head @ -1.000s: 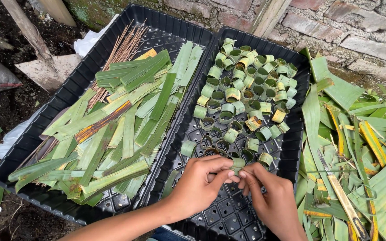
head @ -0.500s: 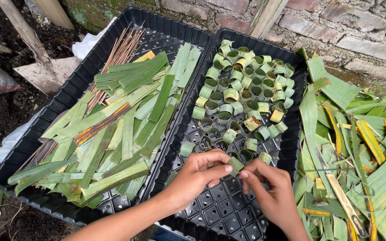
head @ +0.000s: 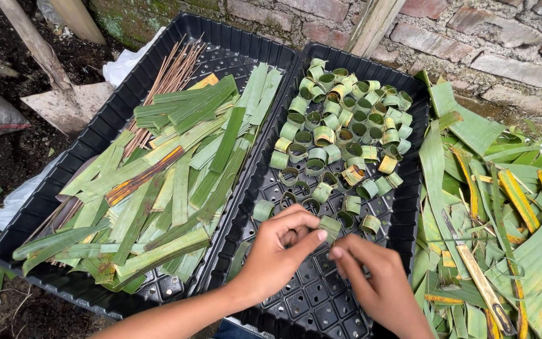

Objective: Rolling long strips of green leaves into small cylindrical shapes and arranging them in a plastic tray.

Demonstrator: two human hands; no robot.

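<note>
Brick wall [head: 472,44] and dark soil form the backdrop; two black plastic seedling trays sit side by side on the ground.

Item, right tray [head: 409,213]: both hands work over its near, bare cells. Left hand [head: 280,251] and right hand [head: 371,282] meet fingertip to fingertip; the grip of each is closed on one small folded leaf strip [head: 330,226], pinched between thumb and fingers.

Item, leaf rings [head: 340,125]: many small rolled green loops, packed in the tray just beyond the grip, the closest ones nearly touching the held strip.

Item, left tray [head: 95,144]: to the left of the grip, loaded with flat cut leaf strips [head: 177,169] and a bundle of thin brown sticks [head: 170,75] at its far end.

Item, loose leaves [head: 503,207]: a heap of long green and yellowing blades to the right of the grip, outside the trays.
</note>
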